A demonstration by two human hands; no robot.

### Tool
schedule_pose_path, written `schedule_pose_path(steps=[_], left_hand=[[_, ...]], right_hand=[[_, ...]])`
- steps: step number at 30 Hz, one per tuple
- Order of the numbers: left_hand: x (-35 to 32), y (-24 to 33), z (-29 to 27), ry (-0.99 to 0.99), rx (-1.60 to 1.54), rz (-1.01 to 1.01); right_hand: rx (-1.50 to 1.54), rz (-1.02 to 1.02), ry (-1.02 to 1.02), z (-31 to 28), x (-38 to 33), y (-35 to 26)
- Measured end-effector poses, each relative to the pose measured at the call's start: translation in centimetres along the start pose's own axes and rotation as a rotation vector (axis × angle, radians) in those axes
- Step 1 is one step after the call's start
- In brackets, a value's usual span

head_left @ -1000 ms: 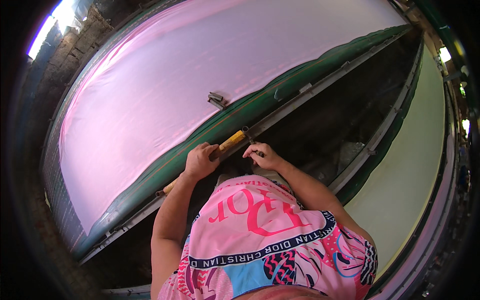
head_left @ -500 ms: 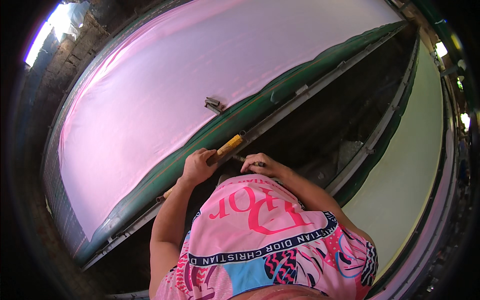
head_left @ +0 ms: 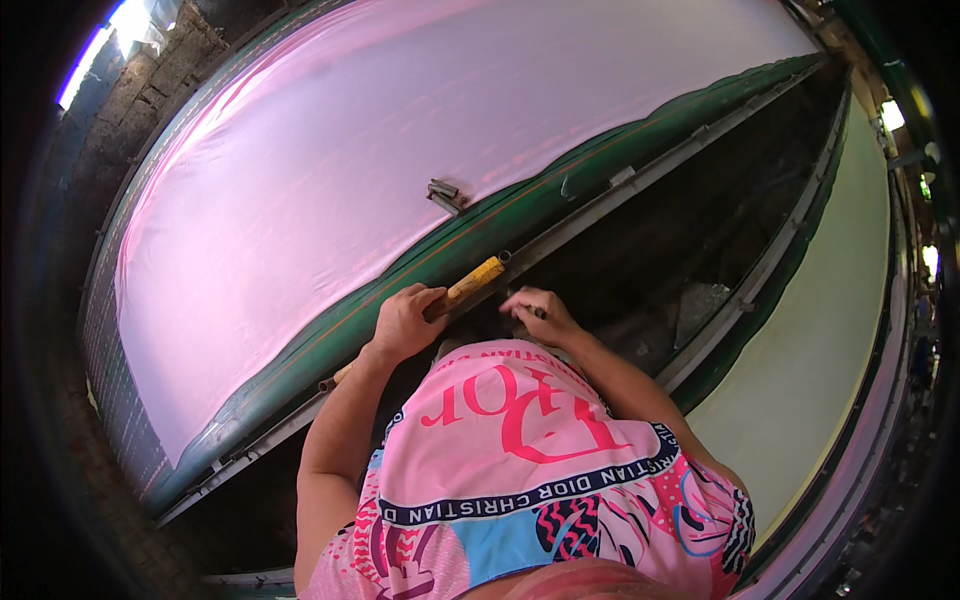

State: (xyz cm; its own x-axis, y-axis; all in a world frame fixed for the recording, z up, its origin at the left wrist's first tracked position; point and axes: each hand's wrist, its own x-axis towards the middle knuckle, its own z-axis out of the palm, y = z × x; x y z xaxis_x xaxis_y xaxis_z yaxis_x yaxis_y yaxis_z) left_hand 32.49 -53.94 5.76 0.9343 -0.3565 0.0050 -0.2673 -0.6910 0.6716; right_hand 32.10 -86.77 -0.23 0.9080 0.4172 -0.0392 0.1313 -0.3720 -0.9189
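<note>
My left hand (head_left: 408,322) is closed around a long yellow tube (head_left: 474,281) that lies along the edge of a long table. A round metal pipe end (head_left: 504,257) shows at the tube's far tip; the hand covers its middle. My right hand (head_left: 542,315) is a little to the right, over the dark gap, closed on a thin stick-like tool (head_left: 540,313). Only a short brownish end of the tool shows, so its kind cannot be told. The right fingers are partly blurred.
Pinkish-white fabric (head_left: 330,180) covers the table, whose green edge (head_left: 440,245) has a metal rail (head_left: 590,205) beside it. Several small metal pieces (head_left: 447,196) lie on the fabric. Across the dark gap stands another table with pale yellow-green fabric (head_left: 800,330).
My right hand has moved slightly up and right, and its tool now shows less. The left hand keeps its hold on the tube. The whole view has shifted a little.
</note>
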Motion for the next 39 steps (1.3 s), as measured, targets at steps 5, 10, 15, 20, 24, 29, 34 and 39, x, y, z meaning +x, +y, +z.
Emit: schedule_pose_path(steps=[5,10,15,20,24,29,34,39], left_hand=[[-0.2,-0.5,0.4,0.016,0.018,0.013],[-0.4,-0.6,0.6,0.042,0.02,0.027],[0.0,0.0,0.3,0.024,0.017,0.04],[-1.0,-0.5,0.8,0.047,0.016,0.016],[-0.7,-0.4,0.3,0.031,0.0,-0.006],[-0.6,-0.6,0.7,0.067,0.003,0.022],[-0.4,-0.3,0.5,0.049,0.003,0.014],[-0.5,-0.2,0.4,0.04,-0.067,-0.061]], right_hand=[[-0.021,-0.176,0.044,-3.8,-0.7,-3.9],[-0.323,-0.6,0.715,-6.4,1.7,-13.1],[-0.348,-0.465,0.352,-1.8,1.7,-6.5],[-0.119,-0.229,0.273,-2.1,2.1,-7.3],[0.246,-0.034,0.469,-3.4,2.7,-6.3],[0.251,-0.039,0.372,-2.9,1.9,-5.6],[0.227,0.162,-0.077,-0.8,1.7,-6.3],[0.225,-0.042,-0.169,-1.5,2.0,-6.0]])
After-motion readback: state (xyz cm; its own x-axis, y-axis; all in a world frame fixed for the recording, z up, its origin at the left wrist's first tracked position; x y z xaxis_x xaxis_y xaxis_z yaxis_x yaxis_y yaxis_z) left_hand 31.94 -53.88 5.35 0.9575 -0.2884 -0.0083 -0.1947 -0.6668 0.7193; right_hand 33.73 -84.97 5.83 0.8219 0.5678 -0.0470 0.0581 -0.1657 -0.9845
